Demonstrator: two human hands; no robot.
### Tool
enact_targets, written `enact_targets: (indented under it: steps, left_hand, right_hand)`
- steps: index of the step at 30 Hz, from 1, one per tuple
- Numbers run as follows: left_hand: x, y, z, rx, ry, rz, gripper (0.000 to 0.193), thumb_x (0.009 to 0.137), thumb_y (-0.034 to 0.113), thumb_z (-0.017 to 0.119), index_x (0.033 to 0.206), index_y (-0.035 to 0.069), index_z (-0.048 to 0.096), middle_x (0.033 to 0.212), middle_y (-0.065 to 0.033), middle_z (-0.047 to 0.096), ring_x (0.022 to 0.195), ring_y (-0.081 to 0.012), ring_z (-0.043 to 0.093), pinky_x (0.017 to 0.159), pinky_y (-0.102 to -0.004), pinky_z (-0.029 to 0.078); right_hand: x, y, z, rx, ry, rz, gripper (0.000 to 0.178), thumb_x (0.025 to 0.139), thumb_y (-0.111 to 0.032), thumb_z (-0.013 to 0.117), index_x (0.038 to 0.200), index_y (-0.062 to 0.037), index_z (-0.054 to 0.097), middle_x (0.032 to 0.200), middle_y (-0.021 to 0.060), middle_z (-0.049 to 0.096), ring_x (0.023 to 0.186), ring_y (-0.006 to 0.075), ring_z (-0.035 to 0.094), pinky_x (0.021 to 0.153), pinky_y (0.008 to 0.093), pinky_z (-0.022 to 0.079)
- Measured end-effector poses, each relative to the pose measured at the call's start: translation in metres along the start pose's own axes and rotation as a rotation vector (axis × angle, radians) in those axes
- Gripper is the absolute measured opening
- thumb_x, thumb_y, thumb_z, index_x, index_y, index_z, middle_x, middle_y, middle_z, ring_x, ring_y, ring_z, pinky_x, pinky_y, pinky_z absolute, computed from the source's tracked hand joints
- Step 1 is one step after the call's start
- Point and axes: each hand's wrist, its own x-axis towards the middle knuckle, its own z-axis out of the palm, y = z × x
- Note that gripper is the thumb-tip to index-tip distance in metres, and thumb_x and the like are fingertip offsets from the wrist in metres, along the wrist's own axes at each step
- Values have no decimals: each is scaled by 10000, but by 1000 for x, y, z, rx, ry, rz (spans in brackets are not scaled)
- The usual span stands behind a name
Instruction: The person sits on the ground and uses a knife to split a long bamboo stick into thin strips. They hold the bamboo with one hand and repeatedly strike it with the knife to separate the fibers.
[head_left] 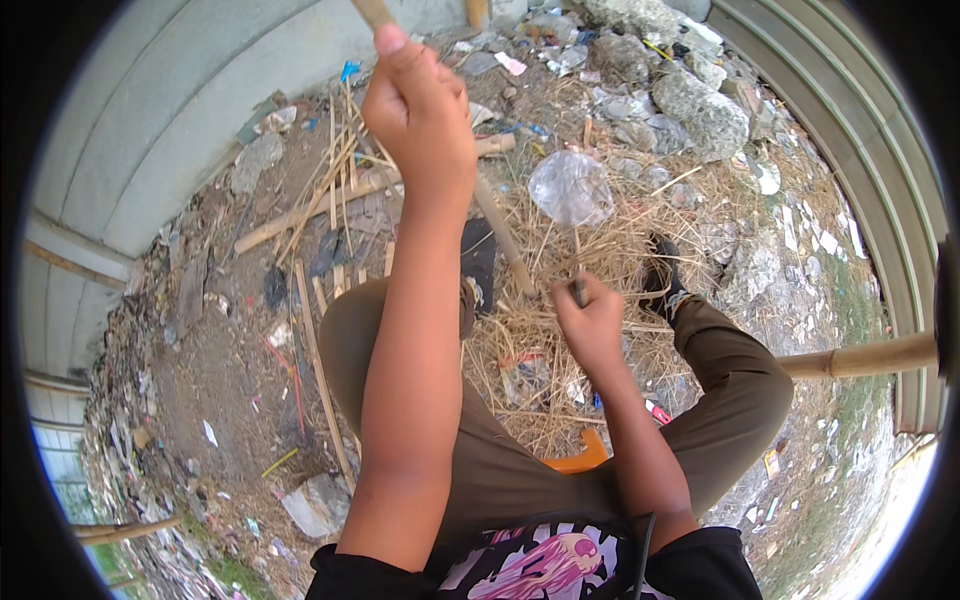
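The stick (pixel 371 10) is tan and slender, left hand (pixel 420 105) clenching it, right hand (pixel 592 320) gripping a dark object (pixel 578 291).

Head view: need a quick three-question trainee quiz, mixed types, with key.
1. True or false: the left hand is empty.
2. Multiple choice: the ground just behind the right hand in the picture is strewn mainly with: A) dry straw; B) fresh green leaves; C) white sand.
3. Short answer: which hand is nearer the picture's top edge?

Key
1. False: it grips a wooden stick.
2. A.
3. The left hand; the right is lower, closed around a dark object that is mostly hidden.
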Motion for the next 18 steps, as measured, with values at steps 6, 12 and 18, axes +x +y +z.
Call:
enact_targets:
  steps: [6,12,18]
  left_hand:
    - [-5,-9,6,34,102,15,492,1073,419,443,679,128,397,580,49,375,477,-48,349,409,-235,277]
    - [-9,19,26,-95,57,-100,479,1070,422,448,687,140,399,572,68,326,466,-21,316,400,-218,243]
    - [18,99,17,-64,-88,-66,476,1063,464,421,736,120,388,571,49,294,462,-56,251,416,-242,203]
  right_hand:
    - [-21,63,29,375,223,-157,353,955,-11,587,662,-82,401,560,-71,376,502,31,338,468,258,262]
    - [-79,248,21,-306,-239,868,225,819,-149,598,677,19,552,508,81,509,393,236,442,469,446,428]
    - [-50,253,-12,779,-535,1520,203,813,-95,588,648,-46,479,493,42,384,395,184,379,438,398,352]
